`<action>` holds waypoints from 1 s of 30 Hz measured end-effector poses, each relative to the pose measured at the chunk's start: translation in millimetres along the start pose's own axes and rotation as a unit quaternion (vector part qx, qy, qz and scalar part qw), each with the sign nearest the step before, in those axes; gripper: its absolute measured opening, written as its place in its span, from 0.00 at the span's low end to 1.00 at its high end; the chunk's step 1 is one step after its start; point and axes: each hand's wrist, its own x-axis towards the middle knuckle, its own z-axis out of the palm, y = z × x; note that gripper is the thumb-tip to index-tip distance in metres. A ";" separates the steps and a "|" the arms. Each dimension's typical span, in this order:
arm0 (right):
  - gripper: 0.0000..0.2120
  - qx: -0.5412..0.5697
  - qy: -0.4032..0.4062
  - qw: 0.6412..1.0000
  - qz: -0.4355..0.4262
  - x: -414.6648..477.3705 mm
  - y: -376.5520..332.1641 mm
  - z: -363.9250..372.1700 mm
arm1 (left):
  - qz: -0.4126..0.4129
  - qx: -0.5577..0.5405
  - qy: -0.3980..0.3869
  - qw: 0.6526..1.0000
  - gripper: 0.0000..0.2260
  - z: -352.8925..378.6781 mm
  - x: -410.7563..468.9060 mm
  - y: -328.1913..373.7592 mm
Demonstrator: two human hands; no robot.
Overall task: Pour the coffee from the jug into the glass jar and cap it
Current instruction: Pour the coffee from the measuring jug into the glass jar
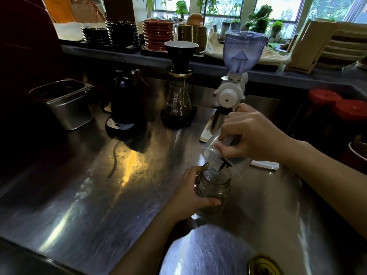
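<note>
A clear glass jar (215,185) stands upright on the steel counter, and my left hand (189,192) is wrapped around its left side. Above it my right hand (252,133) holds a clear plastic jug (213,149) tipped steeply, mouth down and to the left, over the jar's opening. A thin dark trickle of coffee (223,165) runs from the jug's lip into the jar. A gold metal lid (264,264) lies on the counter near the bottom edge, right of centre.
Behind the jug stands a white coffee grinder (231,92) with a blue hopper. Further left are a pour-over dripper on a glass server (179,96), a black kettle (124,104) with its cord, and a steel pan (65,102). Red-lidded jars (337,108) stand at the right.
</note>
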 end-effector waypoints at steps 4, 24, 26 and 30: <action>0.13 0.001 -0.009 1.000 -0.016 -1.2 1.3 3.2 | 0.002 0.010 0.002 1.000 0.35 0.5 0.8 -2.4; 0.13 0.001 -0.017 0.998 -0.067 -3.6 -4.6 2.6 | -0.013 0.026 0.012 0.999 0.37 0.8 1.0 -6.4; 0.14 0.000 -0.017 0.997 -0.073 -4.9 -5.0 3.6 | -0.008 0.024 0.013 1.000 0.37 0.9 0.7 -5.1; 0.14 -0.003 -0.006 0.996 -0.084 -6.5 -4.7 5.1 | -0.005 0.010 0.023 1.000 0.36 0.6 1.0 -2.9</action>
